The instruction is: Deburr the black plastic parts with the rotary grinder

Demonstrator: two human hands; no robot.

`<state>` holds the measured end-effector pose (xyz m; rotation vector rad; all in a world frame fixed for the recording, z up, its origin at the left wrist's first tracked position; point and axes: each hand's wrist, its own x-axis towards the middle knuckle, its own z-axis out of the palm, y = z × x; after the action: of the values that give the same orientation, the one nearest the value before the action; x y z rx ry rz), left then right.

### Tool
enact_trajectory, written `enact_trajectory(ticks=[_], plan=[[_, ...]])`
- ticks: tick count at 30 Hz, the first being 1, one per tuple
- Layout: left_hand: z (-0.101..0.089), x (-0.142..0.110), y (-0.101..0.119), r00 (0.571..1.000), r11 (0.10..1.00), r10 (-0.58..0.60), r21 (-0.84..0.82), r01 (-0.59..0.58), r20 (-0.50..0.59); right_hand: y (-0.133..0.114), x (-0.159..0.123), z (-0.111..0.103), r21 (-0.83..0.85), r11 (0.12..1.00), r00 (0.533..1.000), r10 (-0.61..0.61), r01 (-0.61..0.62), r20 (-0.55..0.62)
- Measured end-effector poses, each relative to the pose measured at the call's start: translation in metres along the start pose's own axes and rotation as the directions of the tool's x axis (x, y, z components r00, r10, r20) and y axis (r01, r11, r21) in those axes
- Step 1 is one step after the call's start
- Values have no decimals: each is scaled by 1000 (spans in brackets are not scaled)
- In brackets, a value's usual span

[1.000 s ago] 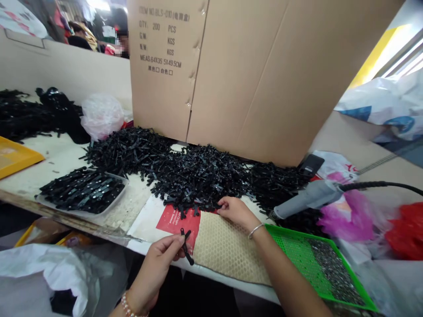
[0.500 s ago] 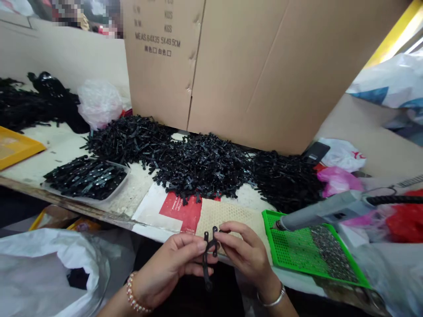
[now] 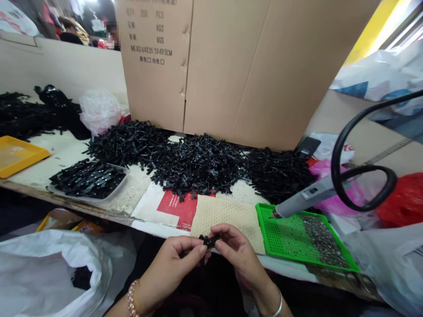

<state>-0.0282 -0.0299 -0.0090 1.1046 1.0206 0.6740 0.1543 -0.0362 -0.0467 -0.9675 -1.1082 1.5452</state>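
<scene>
Left hand: closed in a pinch; small black plastic parts are gripped between thumb and fingers.
Right hand: the same parts are pinched from the other side.
Black parts: held together in front of the tabletop edge, by the honeycomb-textured mat.
Green basket: placed just beside the mat; small metal pieces are contained.
Grey power screwdriver: tilted, its tip held over the basket.

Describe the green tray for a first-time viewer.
A tall cardboard panel stands behind the black piles. Below its right end, to the front, is the green perforated tray. Unlike the clear tray and yellow tray at left, it holds small silvery pieces.
</scene>
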Motion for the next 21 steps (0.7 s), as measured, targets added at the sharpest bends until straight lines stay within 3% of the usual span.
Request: enact_trajectory(ticks=[6,13,17,21], plan=[[3,-1,-2,999,999,-32,-34,31,-25,-7,1,-5,-11,1000,999,23,-24,-26],[5,-2,-4,996,995,42,95,-35,-73,-14,4,-16,-60,998,975,31,-18,222],[7,-1,-9,992,994,50,98,-39,-116,-14,7,-21,-44,992,975,126,-120,181],[11,1,-18,991,1000,9,20,-6,-131,-10,9,-18,-48,991,982,129,-124,136]])
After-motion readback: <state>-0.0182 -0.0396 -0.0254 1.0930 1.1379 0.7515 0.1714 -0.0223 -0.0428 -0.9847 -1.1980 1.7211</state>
